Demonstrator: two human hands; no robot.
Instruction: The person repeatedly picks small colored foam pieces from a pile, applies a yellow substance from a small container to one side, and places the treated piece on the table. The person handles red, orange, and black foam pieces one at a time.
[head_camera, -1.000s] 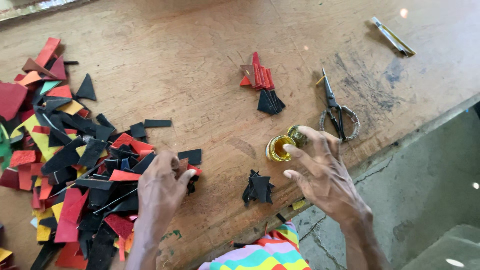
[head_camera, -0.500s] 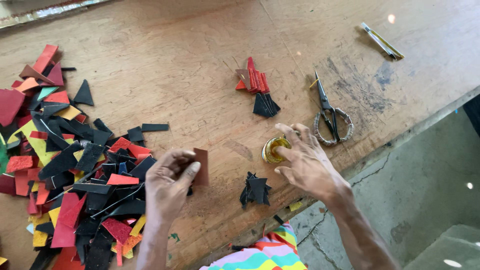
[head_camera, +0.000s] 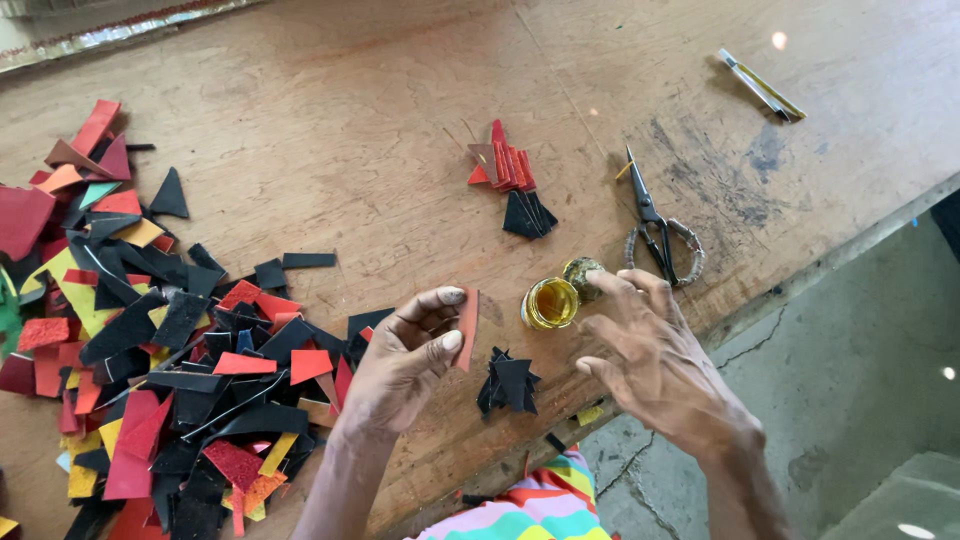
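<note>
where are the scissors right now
In the head view the scissors lie on the wooden table to the right, just beyond the right hand and right of the small open jar.

The scrap pile (head_camera: 150, 340) runs off the left edge, and the right hand (head_camera: 650, 350) hides part of the jar lid (head_camera: 582, 277).

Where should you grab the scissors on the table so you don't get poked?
Take the scissors by the wrapped finger loops, probably coming from the table's near edge. They lie flat on the wooden table, with the loops toward the person and the closed, pointed blades aimed away. The right hand is already close to the loops, beside the small open jar.
</note>
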